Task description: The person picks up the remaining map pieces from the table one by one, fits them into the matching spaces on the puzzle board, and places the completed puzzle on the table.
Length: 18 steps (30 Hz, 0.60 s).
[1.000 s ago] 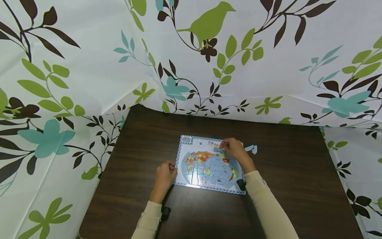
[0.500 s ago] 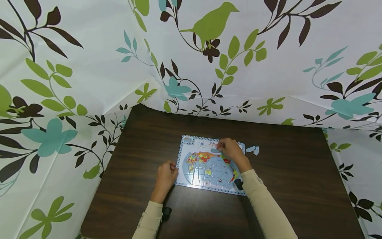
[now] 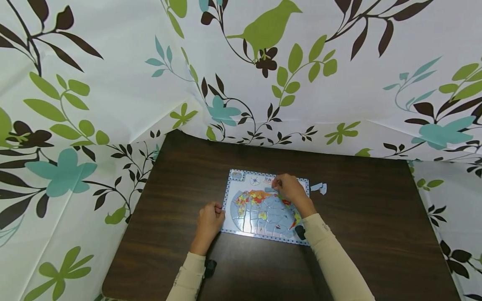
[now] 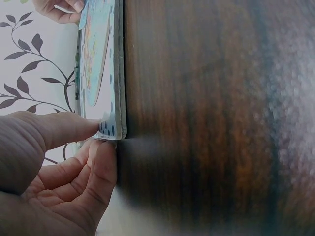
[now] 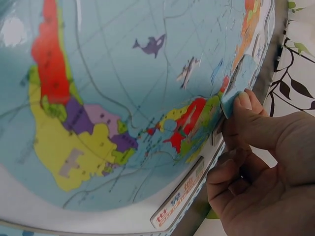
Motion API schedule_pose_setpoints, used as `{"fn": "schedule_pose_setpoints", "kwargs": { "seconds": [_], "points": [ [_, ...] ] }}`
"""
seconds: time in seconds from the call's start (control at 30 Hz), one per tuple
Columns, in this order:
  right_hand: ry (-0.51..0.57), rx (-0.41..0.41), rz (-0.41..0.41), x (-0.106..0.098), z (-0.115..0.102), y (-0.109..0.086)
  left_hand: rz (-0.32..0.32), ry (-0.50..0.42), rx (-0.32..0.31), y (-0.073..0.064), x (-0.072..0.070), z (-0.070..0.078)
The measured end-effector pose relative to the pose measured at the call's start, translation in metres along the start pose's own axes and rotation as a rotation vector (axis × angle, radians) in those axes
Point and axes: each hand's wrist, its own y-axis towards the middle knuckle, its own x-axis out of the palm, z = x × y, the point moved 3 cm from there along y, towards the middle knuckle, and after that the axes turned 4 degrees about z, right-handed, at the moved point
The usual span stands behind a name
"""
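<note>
A world map jigsaw puzzle [image 3: 245, 184] lies flat on the dark wooden table, framed by a white board with a dotted blue border. At its left edge, my left hand [image 3: 208, 221] pinches the board's corner; the left wrist view has the thumb [image 4: 74, 127] on top and fingers against the side. Over the map's upper edge, my right hand [image 3: 291, 190] pinches a light blue puzzle piece [image 5: 239, 83] between thumb and fingers. That piece is tilted in the right wrist view, and its far end meets the map's rim. Whether it sits in its slot, I cannot tell.
Loose light blue puzzle pieces [image 3: 319, 188] lie just off the board's right side. Dark tabletop [image 3: 376, 217] surrounds the board. A white sheet [image 3: 241, 58] printed with leaves, flowers and a bird hangs behind. Small black devices [image 3: 210, 269] are on both wrists.
My right hand has shifted slightly left along the map's upper edge, with the puzzle piece still pinched. The left hand keeps its place at the board's edge.
</note>
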Motion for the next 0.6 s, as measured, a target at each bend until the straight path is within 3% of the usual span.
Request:
{"fn": "schedule_pose_setpoints", "kwargs": {
  "seconds": [0.6],
  "points": [
    [-0.035, 0.026, 0.049, 0.012, -0.014, 0.001, 0.005, -0.014, 0.021, 0.0, -0.002, 0.0]
  ]
}}
